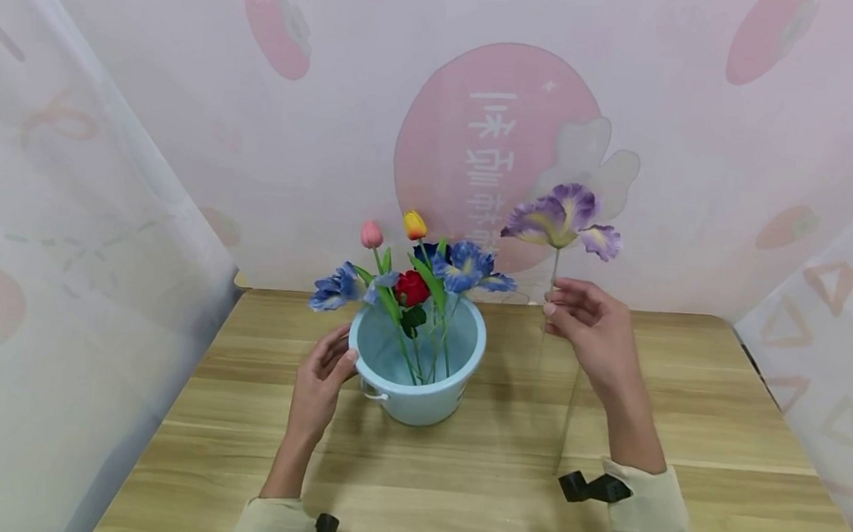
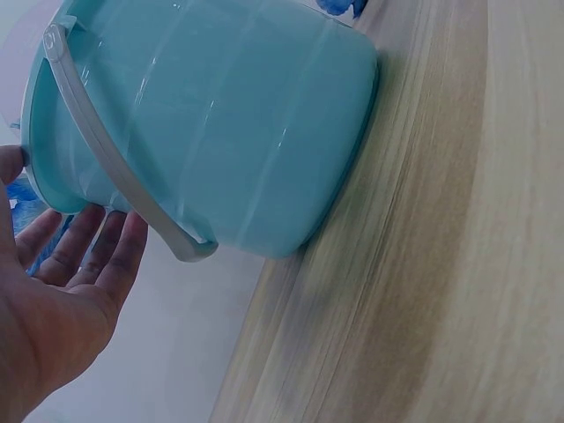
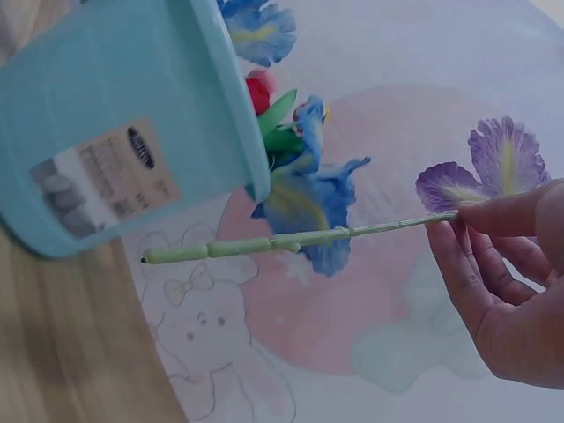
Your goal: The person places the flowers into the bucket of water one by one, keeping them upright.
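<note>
My left hand (image 1: pixel 321 379) grips the rim of a light blue bucket (image 1: pixel 419 403) at its left side, thumb at the rim and fingers against the outer wall. The bucket stands upright on the table, its pale handle (image 2: pixel 123 167) hanging down. In it stand blue irises (image 1: pixel 466 267), a red rose (image 1: pixel 411 288), a pink tulip (image 1: pixel 372 234) and a yellow-orange tulip (image 1: pixel 415 225). To the bucket's right, my right hand (image 1: pixel 589 325) pinches a purple iris (image 1: pixel 561 218) by its stem between thumb and fingers. The bloom is above the hand; the green stem's cut end (image 3: pixel 163 256) points down.
The wood-grain table (image 1: pixel 408 498) has a white cloth (image 1: pixel 316 140) with pink prints behind it and more cloth at both sides. A printed label (image 3: pixel 106 181) is on the bucket's wall. Black straps (image 1: pixel 593 488) sit at both cuffs.
</note>
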Available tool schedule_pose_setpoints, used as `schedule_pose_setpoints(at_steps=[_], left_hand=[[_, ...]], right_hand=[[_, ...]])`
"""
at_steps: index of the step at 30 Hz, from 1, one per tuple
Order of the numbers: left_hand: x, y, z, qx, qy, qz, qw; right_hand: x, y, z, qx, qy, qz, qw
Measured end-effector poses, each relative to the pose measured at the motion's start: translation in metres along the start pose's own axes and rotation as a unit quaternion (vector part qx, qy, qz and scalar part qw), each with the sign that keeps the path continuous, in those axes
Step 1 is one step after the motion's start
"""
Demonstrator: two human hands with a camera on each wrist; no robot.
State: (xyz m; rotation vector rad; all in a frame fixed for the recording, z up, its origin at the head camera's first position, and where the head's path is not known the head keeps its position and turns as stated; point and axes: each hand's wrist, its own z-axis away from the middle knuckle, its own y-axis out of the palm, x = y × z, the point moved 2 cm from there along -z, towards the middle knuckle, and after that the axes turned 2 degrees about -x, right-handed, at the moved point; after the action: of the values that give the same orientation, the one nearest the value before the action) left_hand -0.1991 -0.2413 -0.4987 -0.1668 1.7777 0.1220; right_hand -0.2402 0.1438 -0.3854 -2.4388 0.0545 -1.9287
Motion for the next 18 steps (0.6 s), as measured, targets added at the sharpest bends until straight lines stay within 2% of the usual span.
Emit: schedule_pose_setpoints(at_steps=[7, 18], left_hand=[[0.001, 0.000, -0.001, -0.002, 0.001, -0.002, 1.0000], [0.002, 0.000, -0.001, -0.001, 0.005, 0.005, 1.0000]], right_hand=[[0.019, 0.018, -0.012, 0.003, -0.031, -0.004, 1.000], [0.037, 0.048, -0.027, 0.006, -0.046, -0.027, 0.999]])
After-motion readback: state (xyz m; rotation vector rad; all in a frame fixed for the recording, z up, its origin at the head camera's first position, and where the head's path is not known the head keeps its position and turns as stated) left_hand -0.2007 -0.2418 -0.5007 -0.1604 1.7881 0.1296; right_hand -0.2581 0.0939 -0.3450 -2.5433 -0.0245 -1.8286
